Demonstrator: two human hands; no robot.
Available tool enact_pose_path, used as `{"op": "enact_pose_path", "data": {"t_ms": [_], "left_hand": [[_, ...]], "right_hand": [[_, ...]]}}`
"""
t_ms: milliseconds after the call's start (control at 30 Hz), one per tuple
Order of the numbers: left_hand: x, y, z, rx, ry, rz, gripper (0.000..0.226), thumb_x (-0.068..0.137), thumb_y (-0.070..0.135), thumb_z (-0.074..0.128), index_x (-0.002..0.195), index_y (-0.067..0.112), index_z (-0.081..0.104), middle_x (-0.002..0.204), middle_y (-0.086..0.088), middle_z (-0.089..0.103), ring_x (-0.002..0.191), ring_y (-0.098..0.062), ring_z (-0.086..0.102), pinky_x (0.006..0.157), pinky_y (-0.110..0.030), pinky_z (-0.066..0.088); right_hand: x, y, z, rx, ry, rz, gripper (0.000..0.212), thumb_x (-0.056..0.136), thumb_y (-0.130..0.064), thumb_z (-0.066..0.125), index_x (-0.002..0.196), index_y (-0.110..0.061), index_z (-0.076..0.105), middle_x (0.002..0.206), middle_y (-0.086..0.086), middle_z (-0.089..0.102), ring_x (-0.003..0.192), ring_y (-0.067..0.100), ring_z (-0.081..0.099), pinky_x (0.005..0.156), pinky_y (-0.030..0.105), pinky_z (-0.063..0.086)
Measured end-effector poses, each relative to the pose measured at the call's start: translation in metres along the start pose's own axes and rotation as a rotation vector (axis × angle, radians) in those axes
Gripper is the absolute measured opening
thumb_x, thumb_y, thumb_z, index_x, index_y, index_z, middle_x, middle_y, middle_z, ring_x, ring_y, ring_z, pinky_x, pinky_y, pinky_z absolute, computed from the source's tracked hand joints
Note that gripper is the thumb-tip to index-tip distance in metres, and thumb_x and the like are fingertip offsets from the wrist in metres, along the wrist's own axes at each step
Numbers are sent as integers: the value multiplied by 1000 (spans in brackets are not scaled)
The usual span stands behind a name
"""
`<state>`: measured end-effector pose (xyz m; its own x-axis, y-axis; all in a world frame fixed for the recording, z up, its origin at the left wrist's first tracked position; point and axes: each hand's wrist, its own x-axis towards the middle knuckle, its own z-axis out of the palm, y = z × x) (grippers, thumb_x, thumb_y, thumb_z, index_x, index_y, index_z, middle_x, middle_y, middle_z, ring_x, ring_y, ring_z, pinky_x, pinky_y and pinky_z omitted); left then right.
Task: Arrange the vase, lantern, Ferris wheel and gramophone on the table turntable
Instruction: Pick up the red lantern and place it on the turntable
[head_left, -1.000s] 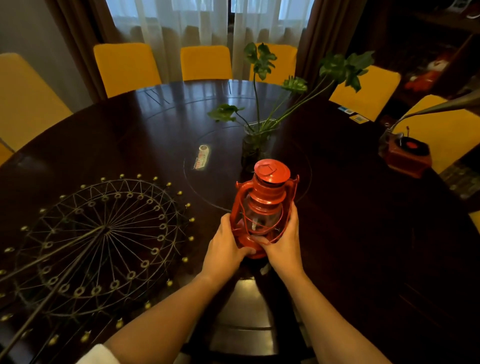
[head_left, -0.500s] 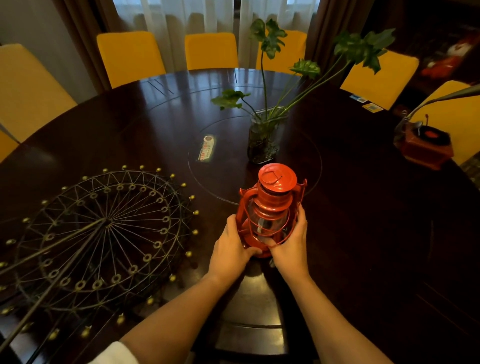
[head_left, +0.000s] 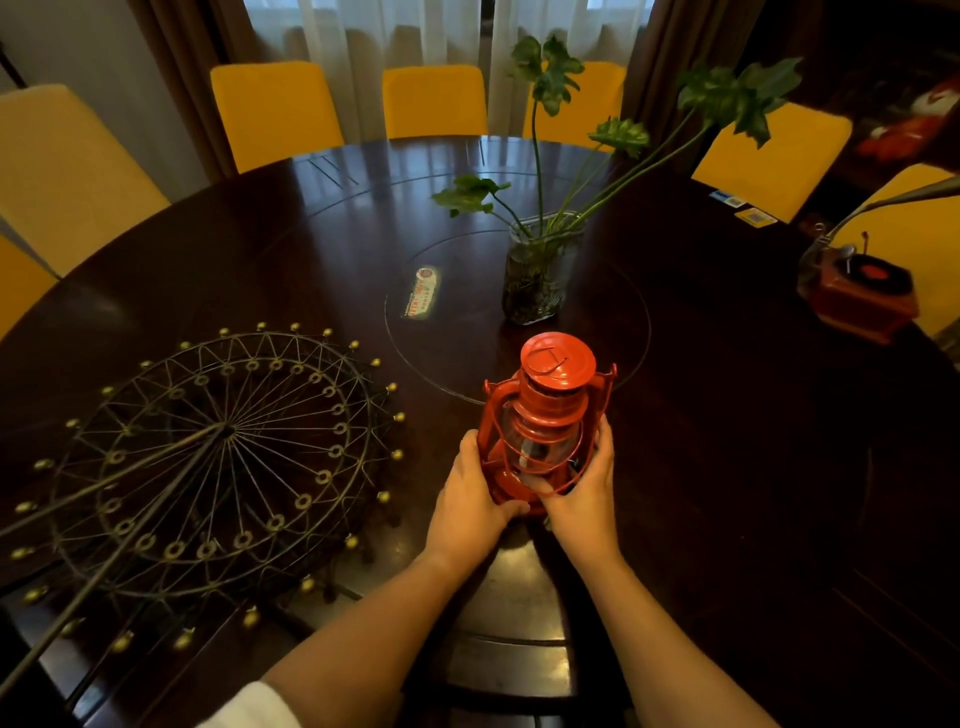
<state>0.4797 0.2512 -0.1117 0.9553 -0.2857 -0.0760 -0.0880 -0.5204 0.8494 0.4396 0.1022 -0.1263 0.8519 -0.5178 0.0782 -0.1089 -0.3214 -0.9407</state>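
A red lantern (head_left: 545, 415) stands upright in front of me, near the turntable's front rim. My left hand (head_left: 472, 499) clasps its left side and base, my right hand (head_left: 582, 488) its right side. Just beyond it, a glass vase (head_left: 537, 275) with long green stems stands on the round turntable (head_left: 467, 249). A dark wire Ferris wheel (head_left: 208, 457) lies flat at the left. A red gramophone (head_left: 862, 296) with a long horn sits near the table's right edge.
The big round dark table (head_left: 753, 467) is ringed by yellow chairs (head_left: 275, 109). A small sticker (head_left: 421, 293) lies on the turntable left of the vase. Two small cards (head_left: 743, 208) lie at the far right rim. Curtains hang behind.
My view has shifted closer over the table. Both hands keep the same hold on the lantern, which has moved slightly forward toward the vase.
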Motion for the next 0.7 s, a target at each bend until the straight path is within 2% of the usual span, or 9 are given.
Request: {"op": "enact_pose_path", "data": {"t_ms": [67,167,267,367,500,700], "left_hand": [[-10,8,0,9,-16,-30,124,65,28,89,151,41,1,149,-1,40,134,-18,46,107,-43,46],[-29,18,-6,32,-37,-59,136,70,26,87,147,47,-22,156,-5,27,143,-21,33,113,-43,39],[-52,23,-22,42,-21,-19,130,73,29,85,146,49,-19,157,-3,23,146,-21,27,114,-41,34],[-78,22,-53,101,-18,55,123,76,37,82,147,50,-18,157,-1,22,147,-20,23,115,-38,29],[-117,13,-104,198,29,107,127,77,41,79,135,62,-32,150,2,30,143,-16,24,115,-34,26],[-194,-11,-223,292,163,187,111,82,40,74,154,37,-11,150,-1,34,143,-20,24,118,-35,25]], "right_hand": [[-4,-2,0,-46,12,-8,119,68,-30,91,153,-46,8,160,-4,23,145,15,32,110,36,35],[-15,-10,1,-178,28,22,122,71,-31,89,154,-42,0,162,2,14,146,28,28,112,49,37],[-38,-16,1,-273,30,104,122,73,-28,87,153,-43,-4,162,4,10,147,35,23,110,56,36],[-71,-29,4,-361,82,173,118,74,-21,86,155,-37,2,161,9,14,146,38,23,109,55,36],[-124,-56,22,-434,153,253,108,76,-15,82,157,-30,11,157,13,25,141,39,31,107,51,39],[-220,-144,75,-401,101,252,99,80,-15,78,157,-25,16,156,14,29,140,38,29,111,49,34]]}}
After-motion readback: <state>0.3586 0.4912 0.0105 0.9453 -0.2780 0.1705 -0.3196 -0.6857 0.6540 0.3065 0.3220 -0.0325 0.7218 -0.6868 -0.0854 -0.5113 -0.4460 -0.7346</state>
